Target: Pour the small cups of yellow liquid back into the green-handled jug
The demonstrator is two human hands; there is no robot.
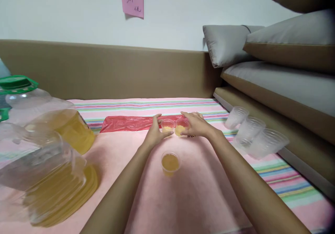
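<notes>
Two small clear plastic cups with yellow liquid stand side by side near the middle. My left hand [155, 132] curves round the left cup [168, 125], thumb at its near side and fingers at its far left. My right hand [195, 124] has the right cup [180, 129] between thumb and fingers. The two rims are close together. Nearer to me, between my forearms, a third plastic cup [170, 163] of amber liquid stands upright, touched by neither hand.
Two large clear jugs with yellow liquid, a far one [75, 127] and a near one [62, 188], are at left. A red plastic bag [125, 123] lies behind the cups. Stacked empty cups [248, 131] lie at right beside piled cushions [282, 77]. A pink cloth [117, 157] covers striped fabric.
</notes>
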